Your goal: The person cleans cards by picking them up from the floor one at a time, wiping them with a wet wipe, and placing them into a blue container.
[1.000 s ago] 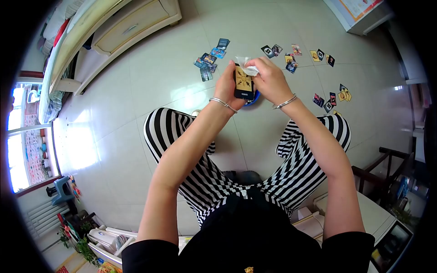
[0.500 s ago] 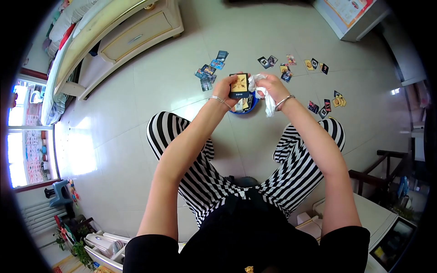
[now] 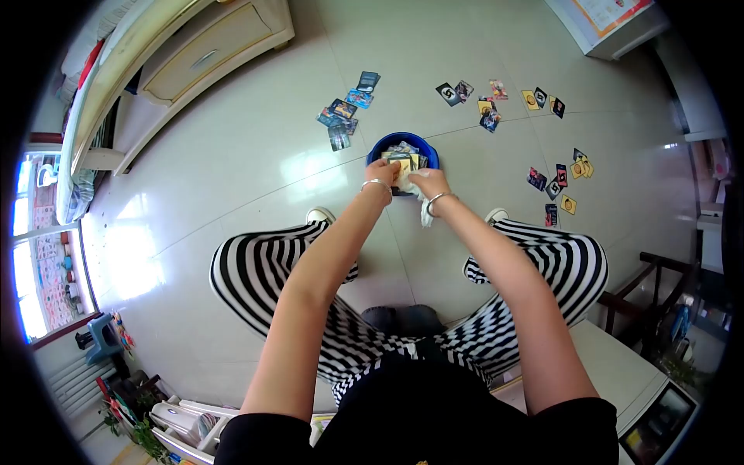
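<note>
Nearest, striped legs [image 3: 262, 260] flank the floor [image 3: 256, 155], leaving the hands unobstructed. At the near edge of the blue bin [image 3: 403, 136], the right hand [image 3: 431, 183] is closed on a white tissue [image 3: 408, 184]. The left hand [image 3: 382, 171] is curled at the near left edge; whether it grips anything cannot be told. Binned cards [image 3: 404, 148] lie inside. Step, as judged: handling cards with tissue; the next move calls for separating one from the crowded pile. Beyond, loose cards [image 3: 489, 120] dot the floor; farther left stands a drawer unit [image 3: 209, 66].
</note>
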Tool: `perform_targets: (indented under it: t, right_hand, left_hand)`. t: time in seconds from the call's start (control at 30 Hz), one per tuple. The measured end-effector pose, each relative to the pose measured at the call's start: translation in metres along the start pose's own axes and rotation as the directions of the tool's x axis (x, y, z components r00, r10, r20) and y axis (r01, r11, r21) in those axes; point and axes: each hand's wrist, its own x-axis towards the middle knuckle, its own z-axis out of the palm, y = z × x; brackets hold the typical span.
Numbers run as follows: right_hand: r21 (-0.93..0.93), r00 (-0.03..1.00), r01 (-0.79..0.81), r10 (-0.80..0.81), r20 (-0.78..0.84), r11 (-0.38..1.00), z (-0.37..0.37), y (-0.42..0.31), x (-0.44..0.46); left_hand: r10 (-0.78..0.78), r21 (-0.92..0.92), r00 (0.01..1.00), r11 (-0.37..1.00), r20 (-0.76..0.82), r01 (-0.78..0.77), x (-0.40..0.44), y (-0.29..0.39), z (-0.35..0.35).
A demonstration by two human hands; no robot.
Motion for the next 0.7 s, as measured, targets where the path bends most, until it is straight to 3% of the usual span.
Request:
perform_targets:
  t: [0.17, 0.27, 0.37, 0.43, 0.5, 0.57, 0.67, 0.7]
  right_hand:
    - [-0.117, 0.997, -0.052, 0.045, -0.061, 0.992, 0.006, 0.046, 0.052]
    - [-0.105, 0.978, -0.063, 0.04, -0.205, 0.993, 0.001, 0.057, 0.066]
    - [-0.078, 0.959, -0.093, 0.068, -0.277, 0.993, -0.006, 0.072, 0.072]
    - [-0.097, 0.964, -0.073, 0.046, -0.261, 0.993, -0.003, 0.063, 0.068]
    - [-0.132, 0.971, -0.027, -0.005, -0.239, 0.991, 0.0, 0.055, 0.065]
    - [-0.124, 0.979, 0.015, -0.04, -0.2, 0.992, 0.013, 0.046, 0.072]
    - [-0.281, 0.962, 0.166, -0.218, -0.163, 0.945, 0.043, 0.026, 0.086]
    - [-0.182, 0.979, 0.097, -0.126, -0.159, 0.979, 0.058, -0.007, 0.068]
  left_hand:
    - [-0.066, 0.047, 0.998, 0.997, -0.006, 0.066, 0.044, -0.019, -0.001]
    - [0.026, 0.119, 1.0, 0.993, -0.013, -0.024, 0.062, -0.033, -0.004]
    - [0.022, 0.242, 0.99, 0.97, -0.138, 0.012, 0.066, -0.039, -0.009]
    - [-0.021, 0.192, 0.993, 0.98, -0.114, 0.043, 0.058, -0.032, -0.013]
    - [-0.023, 0.001, 0.998, 1.0, -0.055, 0.023, 0.055, -0.031, -0.02]
    - [-0.002, -0.057, 0.994, 0.998, -0.113, -0.005, 0.059, -0.027, -0.028]
    - [0.018, -0.149, 0.983, 0.988, -0.184, -0.046, 0.062, -0.008, -0.047]
    - [0.016, -0.186, 0.98, 0.981, -0.197, -0.054, 0.063, 0.001, -0.056]
